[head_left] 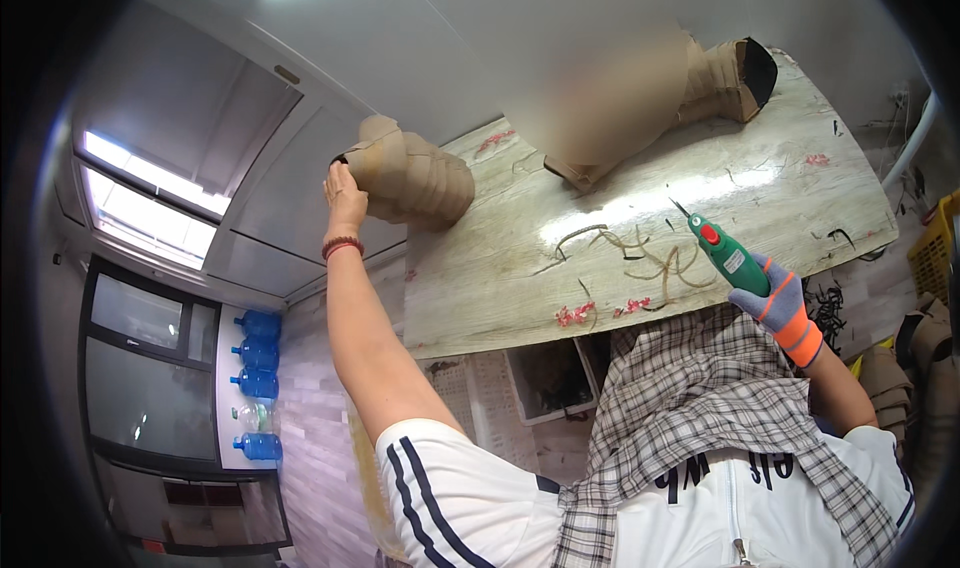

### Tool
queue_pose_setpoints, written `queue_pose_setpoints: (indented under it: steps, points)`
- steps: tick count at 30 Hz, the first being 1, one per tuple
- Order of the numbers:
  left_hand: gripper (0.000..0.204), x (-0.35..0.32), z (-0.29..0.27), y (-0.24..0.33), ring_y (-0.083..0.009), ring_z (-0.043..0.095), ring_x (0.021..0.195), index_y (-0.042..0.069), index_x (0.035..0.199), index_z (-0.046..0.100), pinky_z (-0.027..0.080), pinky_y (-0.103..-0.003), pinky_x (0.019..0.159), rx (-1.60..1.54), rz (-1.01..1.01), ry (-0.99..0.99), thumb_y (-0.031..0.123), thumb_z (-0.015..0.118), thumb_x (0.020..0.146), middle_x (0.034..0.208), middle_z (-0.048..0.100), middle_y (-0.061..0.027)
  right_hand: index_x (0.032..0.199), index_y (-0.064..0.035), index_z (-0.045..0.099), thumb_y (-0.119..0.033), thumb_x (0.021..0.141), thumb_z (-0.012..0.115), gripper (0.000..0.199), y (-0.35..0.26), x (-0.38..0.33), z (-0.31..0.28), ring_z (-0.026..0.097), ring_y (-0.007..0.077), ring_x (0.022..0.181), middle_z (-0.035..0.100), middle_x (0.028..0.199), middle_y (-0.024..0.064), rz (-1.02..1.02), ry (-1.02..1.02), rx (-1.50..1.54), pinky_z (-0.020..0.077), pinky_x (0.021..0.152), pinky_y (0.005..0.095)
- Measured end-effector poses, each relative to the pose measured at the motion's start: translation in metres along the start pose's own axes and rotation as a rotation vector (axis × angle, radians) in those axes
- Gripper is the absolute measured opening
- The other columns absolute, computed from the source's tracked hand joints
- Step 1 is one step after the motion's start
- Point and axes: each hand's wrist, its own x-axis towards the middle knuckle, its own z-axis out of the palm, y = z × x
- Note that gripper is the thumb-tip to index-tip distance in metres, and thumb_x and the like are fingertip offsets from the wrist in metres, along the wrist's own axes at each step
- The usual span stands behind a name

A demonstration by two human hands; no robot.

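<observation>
My bare left hand [346, 204], with a red bracelet at the wrist, reaches to the far left of the table. Its fingers are stretched out against the end of a stack of nested tan, curved pieces [418, 180]. My right hand [776, 300] wears a grey and orange glove and is closed around a green handheld power tool [735, 258] with a red button. The tool's thin pointed tip is over the table, aimed away from me. Another tan stack [710, 80] with a dark end lies at the far side, partly covered by a blurred patch.
The pale wood-patterned table [500, 278] bears cord-like strips [640, 248], dark scraps and red marks. Beneath its near edge is an open bin [550, 378]. A yellow crate [935, 243] and more tan pieces [885, 383] are at the right. Blue water jugs [258, 356] line the left wall.
</observation>
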Motion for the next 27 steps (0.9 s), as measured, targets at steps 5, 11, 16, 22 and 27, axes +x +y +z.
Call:
queue_pose_setpoints:
  steps: [5, 11, 16, 22, 27]
  points:
    - [0.067, 0.005, 0.034, 0.016, -0.0334, 0.026, 0.141, 0.001, 0.141, 0.035, 0.018, -0.051, 0.117, -0.061, -0.044, 0.184, -0.006, 0.042, 0.075, 0.149, 0.033, -0.0152, 0.123, 0.0022, 0.058, -0.019, 0.076, 0.082, 0.057, -0.016, 0.003, -0.006, 0.059, 0.0054, 0.076, 0.067, 0.091, 0.0035, 0.236, -0.051, 0.103, 0.0511, 0.066, 0.0232]
    - [0.052, 0.042, 0.021, 0.03, -0.0374, 0.033, 0.135, 0.01, 0.133, 0.046, 0.033, -0.051, 0.108, -0.005, -0.08, 0.05, 0.0, 0.042, 0.082, 0.141, 0.041, -0.0186, 0.124, 0.0017, 0.057, -0.019, 0.075, 0.084, 0.06, -0.002, 0.003, -0.013, 0.059, 0.0063, 0.078, 0.067, 0.093, 0.0035, 0.191, -0.015, 0.088, 0.0517, 0.069, 0.0236]
    - [0.048, 0.063, 0.011, 0.032, -0.0405, 0.044, 0.121, 0.003, 0.123, 0.05, 0.037, -0.045, 0.105, -0.116, -0.004, 0.209, -0.006, 0.041, 0.078, 0.124, 0.051, -0.0226, 0.123, 0.0006, 0.057, -0.02, 0.075, 0.084, 0.058, 0.004, 0.005, -0.012, 0.059, 0.006, 0.079, 0.067, 0.093, 0.0038, 0.176, -0.008, 0.072, 0.0518, 0.069, 0.0236]
    - [0.047, 0.012, 0.056, 0.124, -0.0409, 0.041, 0.123, -0.003, 0.125, 0.044, 0.034, -0.05, 0.104, -0.085, -0.106, 0.941, -0.006, 0.045, 0.078, 0.13, 0.043, -0.0241, 0.122, 0.0006, 0.058, -0.021, 0.075, 0.084, 0.058, 0.003, 0.002, -0.016, 0.059, 0.0058, 0.076, 0.068, 0.091, 0.0039, 0.221, 0.018, 0.07, 0.0518, 0.068, 0.0233]
    - [0.034, -0.09, 0.178, 0.234, -0.0174, 0.052, 0.092, 0.0, 0.113, 0.048, 0.045, -0.033, 0.083, -1.357, -0.62, 0.451, 0.012, 0.067, 0.088, 0.108, 0.054, -0.0082, 0.123, 0.0018, 0.058, -0.023, 0.075, 0.084, 0.06, 0.005, 0.005, -0.012, 0.06, 0.0063, 0.078, 0.068, 0.092, 0.0048, 0.212, -0.002, 0.131, 0.0522, 0.069, 0.0235]
